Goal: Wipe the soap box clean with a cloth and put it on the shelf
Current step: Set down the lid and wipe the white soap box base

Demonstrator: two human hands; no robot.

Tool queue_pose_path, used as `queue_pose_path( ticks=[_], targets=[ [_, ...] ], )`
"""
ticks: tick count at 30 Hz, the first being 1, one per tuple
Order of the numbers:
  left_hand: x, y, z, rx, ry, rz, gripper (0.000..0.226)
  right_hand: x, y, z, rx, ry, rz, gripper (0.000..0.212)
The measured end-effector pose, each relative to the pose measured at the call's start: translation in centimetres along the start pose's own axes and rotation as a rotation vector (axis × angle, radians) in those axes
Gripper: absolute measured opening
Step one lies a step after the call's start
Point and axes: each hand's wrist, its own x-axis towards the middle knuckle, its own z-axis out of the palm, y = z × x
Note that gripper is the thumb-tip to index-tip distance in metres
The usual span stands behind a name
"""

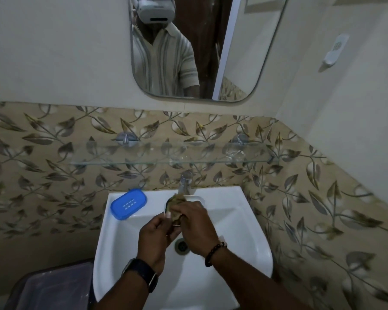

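Gripping the soap box (167, 208) in my left hand (154, 240) over the sink (233, 220), right hand (195, 224) clutching the cloth (177, 200) against it; blue tray (128, 204) apart, on the left rim

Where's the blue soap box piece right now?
Head view: the blue soap box piece lies on the sink rim, back left, left of the tap.

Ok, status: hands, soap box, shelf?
Left hand grips dark-rimmed soap box part, mostly hidden. Right hand holds brown cloth on it. Blue slotted plastic tray sits on white sink rim. Glass wall shelf above.
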Motion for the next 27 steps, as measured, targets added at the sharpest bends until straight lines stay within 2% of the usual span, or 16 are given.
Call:
queue_pose_path(
  ticks=[2, 4, 6, 9, 11, 13, 15, 16, 19, 21, 23, 25, 27],
  targets=[
    [0.0, 0.1, -0.1, -0.015, 0.001, 0.002, 0.021, 0.0, -0.1, -0.2, 0.028, -0.151, 0.047, 0.044],
    [0.1, 0.5, -0.3, -0.037, 0.033, 0.010, 0.021, 0.5, 0.3, -1.5, -0.174, -0.287, -0.035, 0.049],
    [0.4, 0.9, -0.6, -0.065, 0.085, 0.032, 0.022, 1.3, 1.1, -3.4, -0.466, -0.319, -0.229, 0.052],
    [0.5, 1.6, -0.2, -0.082, 0.102, 0.075, 0.019, 1.8, 1.7, -5.1, -0.766, -0.241, -0.374, 0.033],
    [0.4, 1.7, 0.6, -0.091, 0.110, 0.092, 0.019, 1.5, 1.2, -4.0, -0.718, -0.162, -0.306, 0.029],
    [0.1, 1.5, 1.0, -0.096, 0.101, 0.097, 0.021, 1.0, 0.2, -2.0, -0.472, -0.127, -0.192, 0.038],
    [-0.2, 1.5, 1.2, -0.072, 0.062, 0.078, 0.020, 0.4, 0.1, -1.2, -0.268, -0.128, -0.176, 0.042],
    [-0.3, 1.6, 1.3, -0.051, 0.036, 0.072, 0.020, 0.1, 0.5, -1.4, -0.287, -0.127, -0.210, 0.043],
    [-0.5, 1.9, 1.8, 0.005, -0.022, 0.079, 0.017, 0.5, 2.4, -3.9, -0.665, -0.085, -0.353, 0.044],
    [-0.5, 2.2, 2.0, -0.017, -0.010, 0.089, 0.017, 1.0, 3.3, -5.4, -0.819, -0.043, -0.326, 0.039],
    [-0.4, 2.5, 2.3, -0.060, 0.021, 0.069, 0.016, 1.2, 3.3, -5.8, -0.838, -0.027, -0.242, 0.032],
    [-0.4, 2.4, 2.5, -0.104, 0.071, 0.004, 0.015, 0.9, 2.9, -5.1, -0.748, -0.051, -0.134, 0.023],
    [-0.5, 2.2, 2.6, -0.123, 0.106, -0.048, 0.018, 0.2, 2.4, -4.2, -0.627, -0.101, -0.040, 0.030]
  ],
)
